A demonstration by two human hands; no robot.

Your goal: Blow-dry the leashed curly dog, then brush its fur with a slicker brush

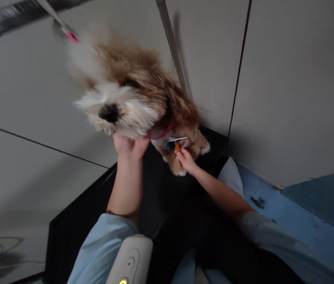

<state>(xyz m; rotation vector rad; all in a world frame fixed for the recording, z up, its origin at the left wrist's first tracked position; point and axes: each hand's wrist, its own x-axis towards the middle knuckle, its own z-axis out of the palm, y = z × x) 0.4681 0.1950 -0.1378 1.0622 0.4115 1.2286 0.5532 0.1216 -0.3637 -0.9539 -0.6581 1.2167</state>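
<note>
A fluffy brown and white dog (178, 98) stands on a black table top (161, 201), its head tipped toward me. Under the dog's chin, my left hand (131, 146) grips the fur, with the fingertips partly hidden. My right hand (186, 160) is closed around the orange handle of a slicker brush (178, 147). The brush's flat head is against or close to the dog's chest, beside a front leg; I cannot tell whether its bristles touch. Around the dog's neck runs a red collar (163, 133).
A grey strap or post (171, 41) rises behind the dog. A metal bar (15, 21) crosses the upper left, with a thin cord and pink piece (72, 37) near the dog's head. Pale wall panels (291, 79) stand close behind. A white device (131, 258) sits low in front of me.
</note>
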